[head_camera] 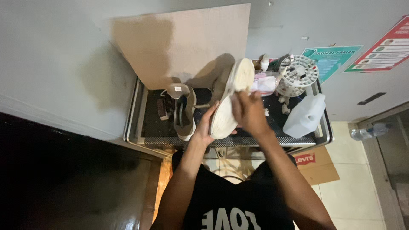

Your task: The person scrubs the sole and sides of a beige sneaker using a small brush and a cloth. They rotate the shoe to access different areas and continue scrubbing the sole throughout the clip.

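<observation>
1. Head view: the left hand grips the lower end of a pale, worn sports shoe with a cream rubber sole, fingers closed around its heel part. The shoe is held up above the tray, sole facing the camera, toe end pointing up toward the wall.
2. The right hand lies on the right side of the same shoe, touching the sole edge; I cannot tell if its fingers are closed on something small.
3. Below the shoe is a dark metal tray with a mesh floor and shiny rim.
4. A second grey-beige shoe stands on the tray, just left of the held shoe.
5. On the right part of the tray lies a translucent white plastic jug, tilted, and behind it a white round plastic spool.
6. A brown cardboard sheet leans on the grey wall behind the tray.
</observation>
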